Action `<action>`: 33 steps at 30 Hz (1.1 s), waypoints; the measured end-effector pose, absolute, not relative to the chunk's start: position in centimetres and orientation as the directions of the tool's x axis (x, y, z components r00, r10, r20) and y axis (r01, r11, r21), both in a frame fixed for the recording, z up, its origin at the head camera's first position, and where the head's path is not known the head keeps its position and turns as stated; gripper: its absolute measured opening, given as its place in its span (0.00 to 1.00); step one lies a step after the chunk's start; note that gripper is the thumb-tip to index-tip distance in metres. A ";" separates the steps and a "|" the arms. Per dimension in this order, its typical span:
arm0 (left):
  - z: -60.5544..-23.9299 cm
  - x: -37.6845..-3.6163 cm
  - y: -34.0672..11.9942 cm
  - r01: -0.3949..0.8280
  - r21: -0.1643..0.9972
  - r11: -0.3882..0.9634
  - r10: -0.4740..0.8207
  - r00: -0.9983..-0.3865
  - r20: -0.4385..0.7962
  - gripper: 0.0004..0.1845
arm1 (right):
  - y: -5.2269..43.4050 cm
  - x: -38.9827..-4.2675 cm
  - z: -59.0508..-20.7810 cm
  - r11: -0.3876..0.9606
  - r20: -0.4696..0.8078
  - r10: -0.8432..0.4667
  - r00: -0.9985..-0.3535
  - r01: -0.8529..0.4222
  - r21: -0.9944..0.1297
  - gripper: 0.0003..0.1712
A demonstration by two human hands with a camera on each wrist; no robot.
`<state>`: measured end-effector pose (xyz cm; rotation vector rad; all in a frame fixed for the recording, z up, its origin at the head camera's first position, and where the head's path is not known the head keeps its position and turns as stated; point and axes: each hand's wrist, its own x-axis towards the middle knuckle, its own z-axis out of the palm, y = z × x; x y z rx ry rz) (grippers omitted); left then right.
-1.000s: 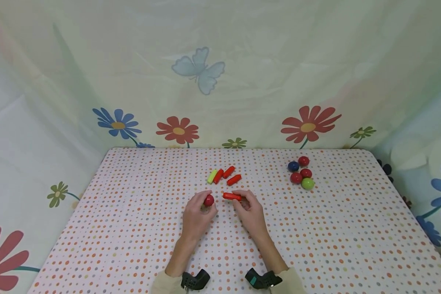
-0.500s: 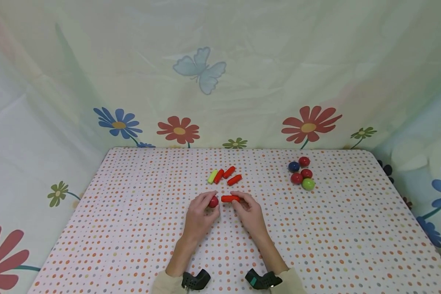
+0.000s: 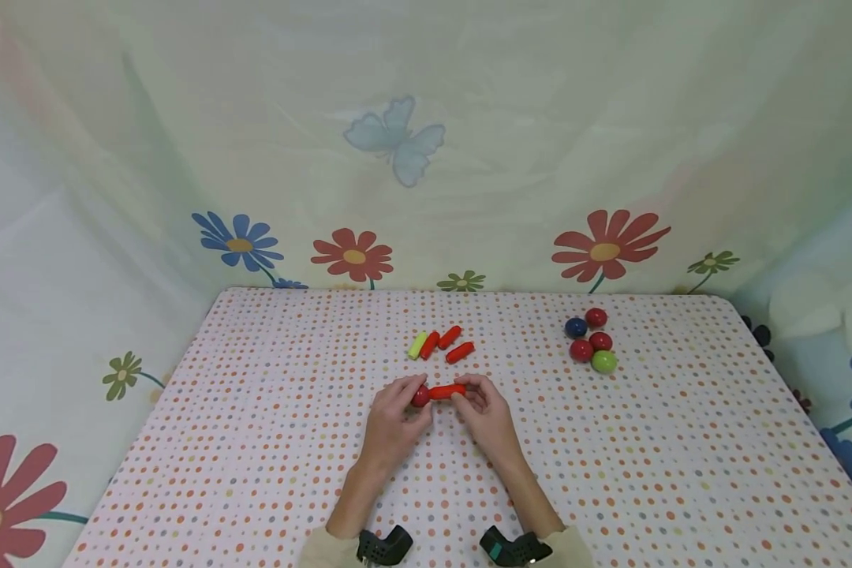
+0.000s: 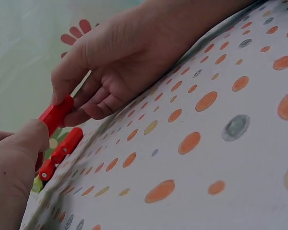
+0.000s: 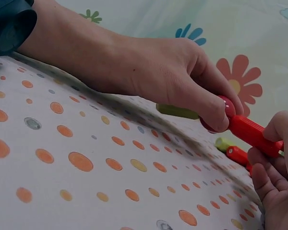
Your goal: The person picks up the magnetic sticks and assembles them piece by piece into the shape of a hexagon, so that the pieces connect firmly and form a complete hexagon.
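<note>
Head view: red peg (image 3: 447, 390) lies left-right, tip touching ball (image 3: 420, 397)

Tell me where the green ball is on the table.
In the head view the green ball lies on the table's far right, nearest the viewer in a small cluster, touching a red ball, well right of both hands.
</note>
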<state>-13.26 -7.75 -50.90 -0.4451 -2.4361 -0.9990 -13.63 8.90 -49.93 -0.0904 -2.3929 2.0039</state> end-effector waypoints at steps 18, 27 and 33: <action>-50.9 -13.6 -7.8 0.480 0.427 0.766 0.169 -0.792 0.586 0.18 | 8.9 -13.8 -50.2 0.161 -0.024 0.035 -0.999 0.029 -0.986 0.12; -51.3 -13.6 -7.8 0.472 0.374 0.798 0.209 -0.800 0.562 0.18 | 9.0 -13.5 -49.9 0.159 -0.013 0.002 -1.000 0.014 -0.987 0.11; -51.0 -13.3 -7.8 0.451 0.383 0.807 0.213 -0.826 0.522 0.18 | 9.0 -13.5 -49.8 0.167 -0.002 -0.021 -1.000 -0.002 -0.986 0.09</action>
